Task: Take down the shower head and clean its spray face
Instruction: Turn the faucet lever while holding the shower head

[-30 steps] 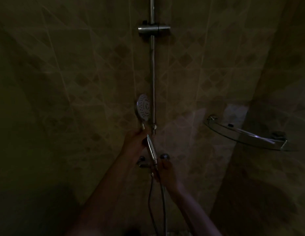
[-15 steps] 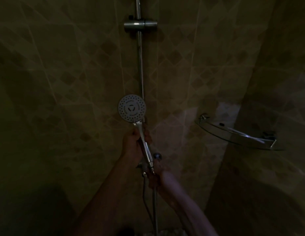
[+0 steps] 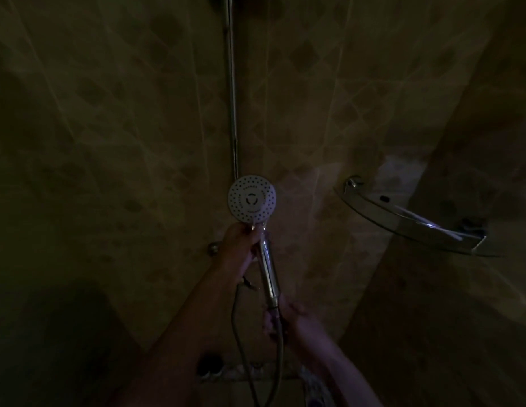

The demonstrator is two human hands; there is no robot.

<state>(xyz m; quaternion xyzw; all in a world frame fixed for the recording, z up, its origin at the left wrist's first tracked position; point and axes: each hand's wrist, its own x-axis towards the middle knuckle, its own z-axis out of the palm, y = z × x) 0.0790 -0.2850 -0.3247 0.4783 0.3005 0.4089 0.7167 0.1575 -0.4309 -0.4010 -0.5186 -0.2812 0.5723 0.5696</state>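
Fingers of the left hand clamp the shower head at its neck; the right hand closes around the hose just below the handle.

Off the wall rail and held upright before the tiles, its spray face turned to the camera, the head looks taken down; cleaning appears not yet begun, no cloth or brush visible. The glass corner shelf to the right seems bare, though the dimness hides much.
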